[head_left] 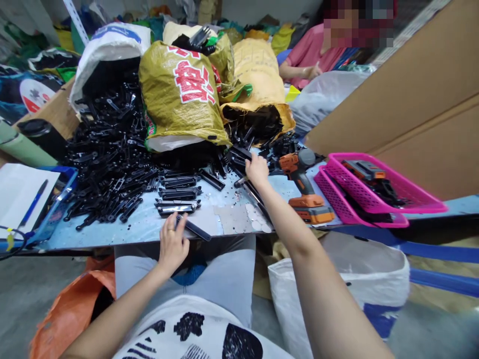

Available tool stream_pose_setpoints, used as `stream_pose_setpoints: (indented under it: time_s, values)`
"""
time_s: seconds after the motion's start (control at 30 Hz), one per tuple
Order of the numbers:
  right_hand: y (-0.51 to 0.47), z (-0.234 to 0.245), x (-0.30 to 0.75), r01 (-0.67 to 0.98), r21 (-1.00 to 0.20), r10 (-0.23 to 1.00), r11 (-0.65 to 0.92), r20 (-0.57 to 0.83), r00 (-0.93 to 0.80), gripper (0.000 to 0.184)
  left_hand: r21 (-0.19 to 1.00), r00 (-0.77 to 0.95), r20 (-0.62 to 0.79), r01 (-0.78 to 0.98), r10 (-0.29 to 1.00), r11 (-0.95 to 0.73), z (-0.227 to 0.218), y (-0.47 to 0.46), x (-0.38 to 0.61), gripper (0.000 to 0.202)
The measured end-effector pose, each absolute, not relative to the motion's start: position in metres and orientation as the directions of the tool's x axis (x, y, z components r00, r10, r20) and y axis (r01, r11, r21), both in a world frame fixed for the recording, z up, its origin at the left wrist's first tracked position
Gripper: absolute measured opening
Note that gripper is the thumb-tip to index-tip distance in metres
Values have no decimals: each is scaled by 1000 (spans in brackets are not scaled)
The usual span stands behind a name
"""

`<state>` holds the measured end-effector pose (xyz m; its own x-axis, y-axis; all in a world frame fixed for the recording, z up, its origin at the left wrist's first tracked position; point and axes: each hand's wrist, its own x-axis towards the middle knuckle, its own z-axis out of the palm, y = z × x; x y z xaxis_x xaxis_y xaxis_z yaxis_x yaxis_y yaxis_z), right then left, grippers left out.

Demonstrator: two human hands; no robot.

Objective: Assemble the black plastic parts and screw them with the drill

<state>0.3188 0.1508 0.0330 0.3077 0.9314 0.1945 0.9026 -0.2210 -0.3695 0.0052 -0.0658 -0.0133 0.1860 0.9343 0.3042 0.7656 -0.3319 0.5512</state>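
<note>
My left hand (172,246) is at the near edge of the blue table (145,227), fingers closed on the end of a flat black plastic strip (195,228). My right hand (257,169) reaches out to the middle of the table and is closed around a thin metal-tipped piece (240,181) beside a spill of black parts. A big heap of black plastic parts (112,149) covers the table's left half. Three stacked assembled black pieces (178,193) lie in a row just beyond my left hand.
An orange cordless drill (304,187) lies right of my right hand. Pink baskets (374,194) hold more tools. Yellow sacks (183,94) and a white sack (108,50) stand behind. Another person sits at the far side. A white bag (337,279) stands below the table.
</note>
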Motion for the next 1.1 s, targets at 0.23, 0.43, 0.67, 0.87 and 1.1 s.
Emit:
stream_pose_setpoints:
  time_s: [0.23, 0.43, 0.67, 0.87, 1.1]
  values:
    - [218, 44, 368, 740, -388, 809, -549, -24, 587, 54, 132, 723, 97, 672, 684, -729, 17, -32, 10, 51]
    - [202, 44, 353, 815, -327, 855, -479, 38, 518, 46, 82, 620, 61, 778, 782, -623, 10, -22, 5, 37]
    - [48, 45, 294, 844, -283, 866, 456, -80, -494, 29, 280, 651, -13, 731, 759, -622, 2, -12, 4, 32]
    - [-31, 25, 259, 692, -152, 650, 706, -250, -718, 40, 326, 670, -99, 720, 736, -612, 17, -10, 11, 36]
    - [-37, 28, 252, 768, -117, 722, 629, -277, -634, 41, 335, 683, -109, 710, 723, -620, 21, -11, 15, 66]
